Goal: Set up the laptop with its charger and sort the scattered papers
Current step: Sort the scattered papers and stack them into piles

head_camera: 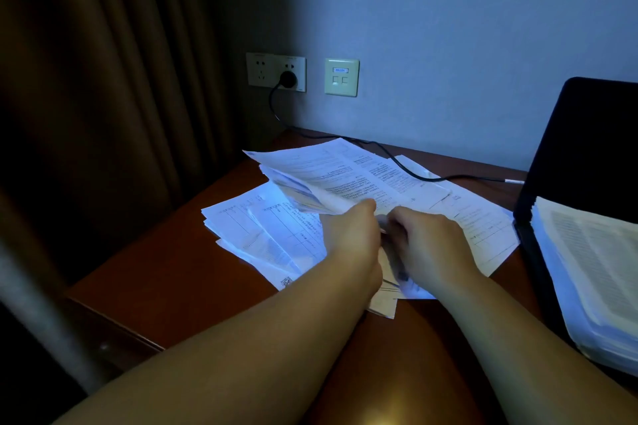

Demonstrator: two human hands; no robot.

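The charger side looks done: a plug (287,79) sits in the wall socket (276,72) and its black cable (397,162) runs across the desk (165,272) toward the open laptop (583,148) at the right, though the joint itself is out of sight. The sorting seems about midway. The left hand (352,235) grips a lifted sheaf of papers (331,176); the right hand (428,241) curls around its near edge. Loose sheets (262,231) lie fanned beneath, and a neat stack (587,269) rests on the laptop.
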